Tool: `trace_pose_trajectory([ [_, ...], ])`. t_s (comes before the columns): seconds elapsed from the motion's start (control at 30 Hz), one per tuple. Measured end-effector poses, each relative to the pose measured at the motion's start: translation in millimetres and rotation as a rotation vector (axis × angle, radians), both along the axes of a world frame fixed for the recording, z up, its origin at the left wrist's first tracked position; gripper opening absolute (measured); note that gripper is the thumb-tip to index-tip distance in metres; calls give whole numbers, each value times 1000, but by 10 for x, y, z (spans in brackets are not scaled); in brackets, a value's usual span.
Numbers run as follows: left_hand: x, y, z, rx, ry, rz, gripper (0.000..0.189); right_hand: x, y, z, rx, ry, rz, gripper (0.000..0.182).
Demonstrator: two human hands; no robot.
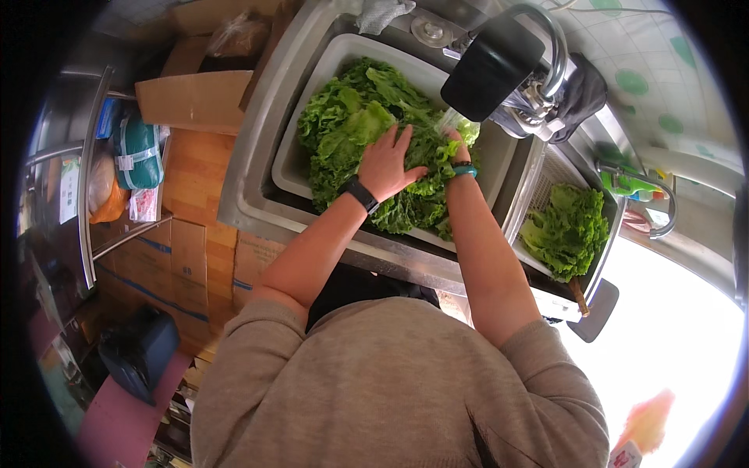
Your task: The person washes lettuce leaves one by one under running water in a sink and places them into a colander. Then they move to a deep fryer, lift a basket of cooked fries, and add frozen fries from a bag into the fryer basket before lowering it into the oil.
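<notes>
A heap of green leaf lettuce (357,128) fills a pale plastic tub (292,143) set in a metal sink (246,175). Palm down on the leaves lies my left hand (389,164), fingers spread, a black band on its wrist. My right hand (457,146), with dark beads and a teal band at the wrist, is at the heap's right side among the leaves; its fingers are partly hidden, so its grip is unclear. Water runs from near the faucet (553,64) onto the lettuce beside my right hand. A black object (493,65) hides part of the faucet.
Right of the tub, more lettuce (567,231) lies in a white perforated basket (564,169). A second curved metal tap (667,205) stands beyond it. A drain fitting (432,30) is at the sink's back. Cardboard boxes (193,99) and a metal rack (88,175) are at the left.
</notes>
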State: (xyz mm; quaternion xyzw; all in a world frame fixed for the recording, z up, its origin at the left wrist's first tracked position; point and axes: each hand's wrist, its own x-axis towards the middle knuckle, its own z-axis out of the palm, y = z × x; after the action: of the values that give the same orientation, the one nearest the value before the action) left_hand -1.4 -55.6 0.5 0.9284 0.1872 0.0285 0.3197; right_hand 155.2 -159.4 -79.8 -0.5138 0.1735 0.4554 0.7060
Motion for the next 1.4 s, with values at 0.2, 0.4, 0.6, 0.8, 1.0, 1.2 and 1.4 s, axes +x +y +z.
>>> trace_pose_trajectory([
  [0.2, -128, 9, -64, -243, -39, 91, 78, 155, -45, -276, 62, 48, -111, 35],
  [0.4, -329, 85, -165, -231, 5, 125, 74, 95, 39, -14, 39, 109, -221, 38],
  [0.6, -450, 20, -287, -44, 73, 7, 72, 147, -25, 303, 321, -23, -279, 35],
  [0.8, -478, -45, -452, 178, 146, -133, 64, 437, -310, 189, -201, -149, -329, 41],
  [1.0, -489, -34, -459, 196, 161, -159, 65, 684, -801, 998, -35, -123, -303, 43],
  [1.2, -418, -110, -415, 204, 219, -156, 67, 1157, -2162, 1686, -513, -1056, 86, 49],
  [1.4, -367, -179, -412, 255, 301, -130, 68, 1863, -3051, 1482, -1773, -1488, 1141, 52],
])
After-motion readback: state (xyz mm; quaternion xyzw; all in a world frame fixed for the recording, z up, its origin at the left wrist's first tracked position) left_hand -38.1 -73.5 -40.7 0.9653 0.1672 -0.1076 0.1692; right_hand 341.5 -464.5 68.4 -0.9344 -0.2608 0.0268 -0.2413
